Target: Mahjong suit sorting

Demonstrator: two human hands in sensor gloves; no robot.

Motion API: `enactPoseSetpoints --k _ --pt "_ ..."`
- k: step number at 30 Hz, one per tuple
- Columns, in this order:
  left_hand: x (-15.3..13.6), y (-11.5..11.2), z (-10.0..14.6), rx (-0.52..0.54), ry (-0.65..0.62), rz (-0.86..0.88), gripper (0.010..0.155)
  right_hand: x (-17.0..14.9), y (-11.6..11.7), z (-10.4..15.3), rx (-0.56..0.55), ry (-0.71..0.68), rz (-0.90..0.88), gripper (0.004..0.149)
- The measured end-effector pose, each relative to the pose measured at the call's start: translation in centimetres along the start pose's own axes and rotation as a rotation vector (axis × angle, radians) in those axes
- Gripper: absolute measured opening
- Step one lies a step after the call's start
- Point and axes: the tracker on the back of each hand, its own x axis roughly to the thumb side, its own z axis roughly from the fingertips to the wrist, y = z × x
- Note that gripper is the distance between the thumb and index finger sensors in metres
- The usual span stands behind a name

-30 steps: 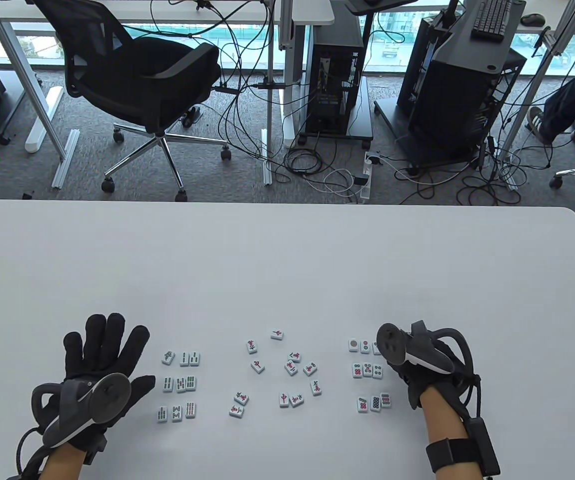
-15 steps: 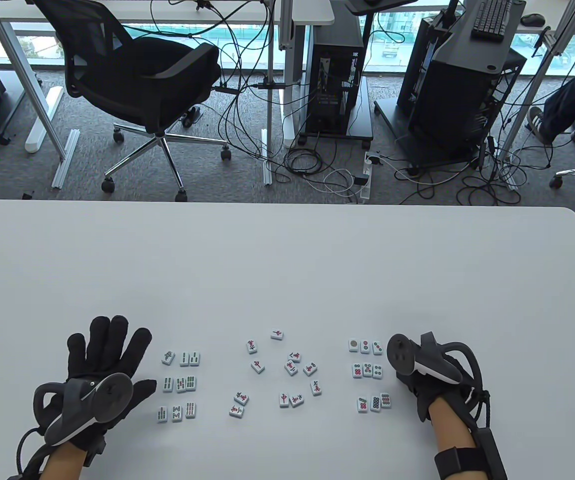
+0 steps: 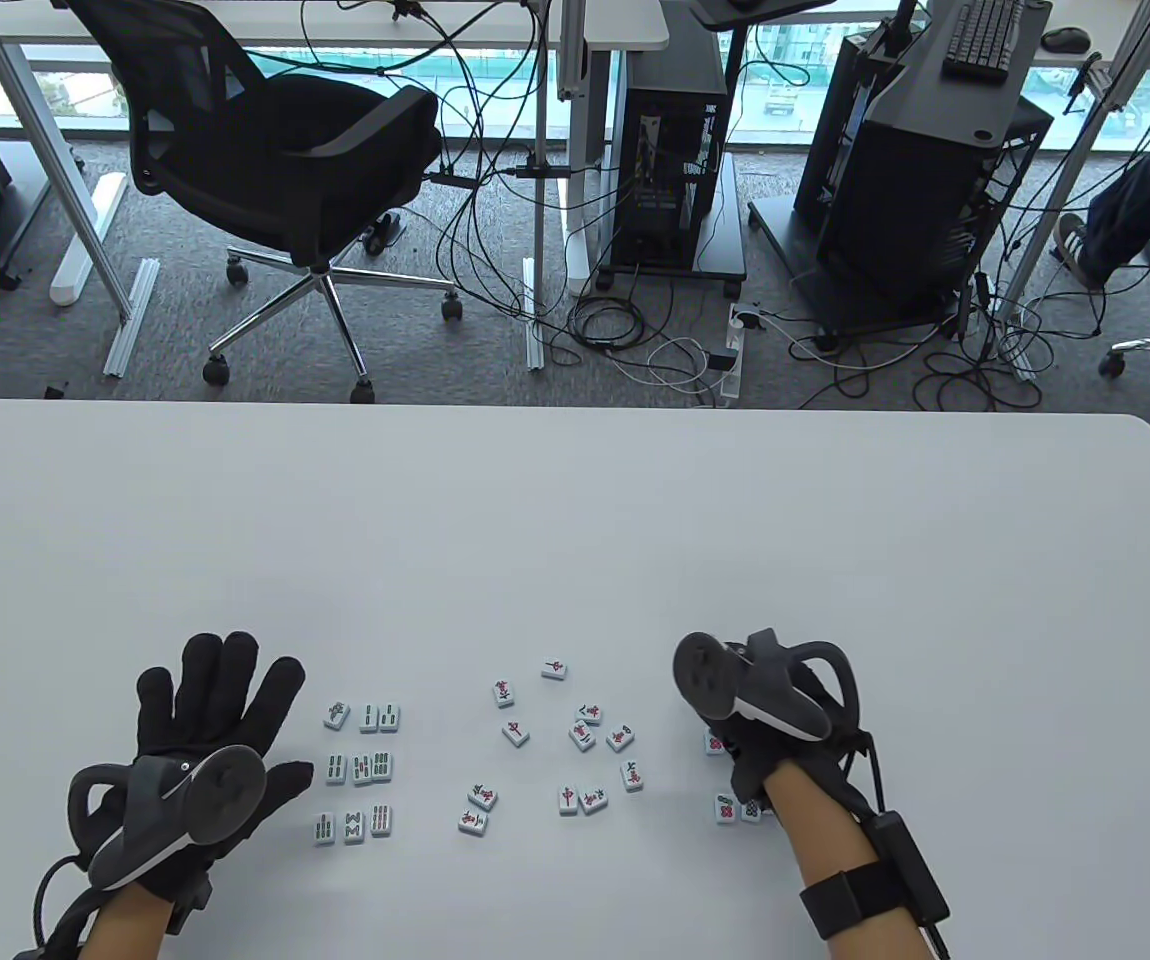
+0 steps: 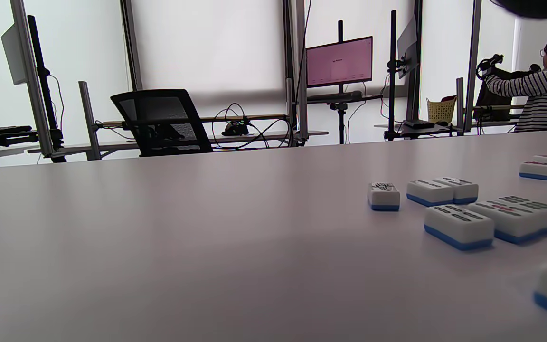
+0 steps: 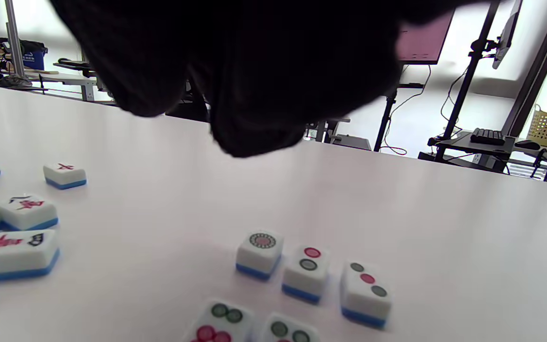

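The left hand (image 3: 210, 715) lies flat on the white worktop (image 3: 575, 520) with its gloved fingers straight and spread, holding nothing, its tracker (image 3: 180, 805) riding on the back of it. Just to its right sit the bamboo-suit mahjong tiles (image 3: 361, 767), laid face up in three short rows; the left wrist view shows them (image 4: 463, 209) low and close, white on top with blue bases. The right hand (image 3: 770, 735) hangs over the dot-suit tiles (image 3: 735, 808) at the right of the spread, hiding most of them from above, so that only a few at the near corner show past the wrist. From the right wrist view its dark gloved fingers (image 5: 254, 85) hang above the worktop, clear of the tiles and holding none; whether they are straight or curled I cannot tell. Below them the dot tiles (image 5: 307, 270) stand in a neat row, one-dot, two-dot and three-dot side by side, with more in a nearer row. Between the two sorted groups the character-suit tiles (image 3: 575, 745) lie loosely scattered, face up and at odd angles, some touching in pairs. Beyond the worktop stand a black office chair (image 3: 275, 170) and computer towers among floor cables (image 3: 655, 350).
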Motion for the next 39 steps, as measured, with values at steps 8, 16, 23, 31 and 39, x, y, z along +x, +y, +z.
enactPoseSetpoints --k 8,16,23,31,39 --pt "-0.1 0.0 0.0 -0.005 -0.003 0.019 0.089 6.7 1.8 -2.3 0.059 -0.089 0.195 0.044" --pt "-0.2 -0.2 -0.1 -0.02 -0.001 0.028 0.089 10.3 3.1 -1.9 0.026 -0.175 0.344 0.042" --pt "-0.2 -0.2 -0.1 -0.021 -0.004 0.019 0.089 12.1 2.8 -0.9 0.029 -0.275 0.284 0.04" --pt "-0.2 -0.3 -0.1 -0.02 -0.005 0.019 0.088 12.5 2.4 -0.8 0.172 -0.285 0.2 0.047" --pt "-0.1 -0.4 -0.1 -0.027 -0.009 0.019 0.086 12.5 3.3 0.4 0.0 -0.4 0.337 0.045"
